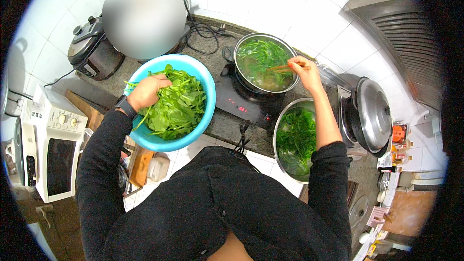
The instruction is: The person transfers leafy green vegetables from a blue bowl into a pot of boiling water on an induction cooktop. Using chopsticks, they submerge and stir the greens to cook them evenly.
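My left hand [148, 92] grips raw leafy greens [175, 105] in a blue plastic basin [211, 105]. Wooden chopsticks [279, 68] are held in my right hand [306, 70], their tips over or in the pot at the back. That steel pot [235, 63] stands on a black induction cooktop [241, 107] and holds greens [262, 52] in bubbling liquid. Below my right forearm, a steel bowl [277, 152] contains darker wet greens [297, 134]; the forearm hides part of its rim.
A pressure cooker [96, 52] and a blurred round shape [143, 16] stand at the back left, near a coiled black cable [203, 40]. A lidded wok [373, 116] sits on the right, below a range hood [395, 32]. A microwave [59, 163] is at the far left.
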### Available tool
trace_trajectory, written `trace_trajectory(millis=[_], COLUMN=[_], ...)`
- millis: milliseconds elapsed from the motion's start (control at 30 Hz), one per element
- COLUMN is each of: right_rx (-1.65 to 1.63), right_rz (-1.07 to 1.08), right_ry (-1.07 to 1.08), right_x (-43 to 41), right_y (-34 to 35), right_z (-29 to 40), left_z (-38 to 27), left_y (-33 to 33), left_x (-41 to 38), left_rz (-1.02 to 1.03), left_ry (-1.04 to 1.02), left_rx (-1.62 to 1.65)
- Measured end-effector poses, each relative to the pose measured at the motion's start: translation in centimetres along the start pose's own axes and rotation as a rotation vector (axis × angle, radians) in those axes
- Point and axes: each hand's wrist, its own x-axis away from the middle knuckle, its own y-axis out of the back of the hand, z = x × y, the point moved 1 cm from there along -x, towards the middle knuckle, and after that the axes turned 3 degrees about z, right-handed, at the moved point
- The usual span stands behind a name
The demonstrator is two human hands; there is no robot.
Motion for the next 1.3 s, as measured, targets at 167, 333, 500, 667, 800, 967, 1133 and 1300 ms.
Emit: trace_trajectory(millis=[167, 333, 500, 667, 800, 967, 1133, 1300], right_rx=[0.064, -0.035, -0.135, -0.172, -0.216, -0.236, -0.229, -0.297], right_rz=[-0.094, -0.130, -0.126, -0.151, -0.155, -0.187, -0.191, -0.203], right_ry=[0.089, 0.086, 0.049, 0.047, 0.026, 0.030, 0.036, 0.042], right_x=[-2.1, -3.5, -3.6, -4.2, -4.3, -4.5, -4.3, -4.4], right_y=[-0.3, -0.6, -0.5, -0.1, 0.0, 0.4, 0.4, 0.5], right_z=[0.9, -1.3, -2.1, -3.6, -3.5, -4.5, -4.4, -5.5], left_z=[-0.2, -1.8, -0.6, 1.8, 2.8, 2.8, 2.0, 1.9], left_y=[2.3, 5.2, 6.0, 7.1, 8.1, 10.5, 11.7, 12.9], left_x=[0.4, 0.2, 0.0, 0.4, 1.0, 0.8, 0.0, -0.8], left_rz=[-0.059, -0.144, -0.293, -0.274, -0.282, -0.320, -0.376, -0.390], left_ry=[0.056, 0.091, -0.014, 0.171, 0.178, 0.109, 0.129, 0.025], left_rx=[0.008, 0.094, 0.098, 0.155, 0.241, 0.100, 0.281, 0.116])
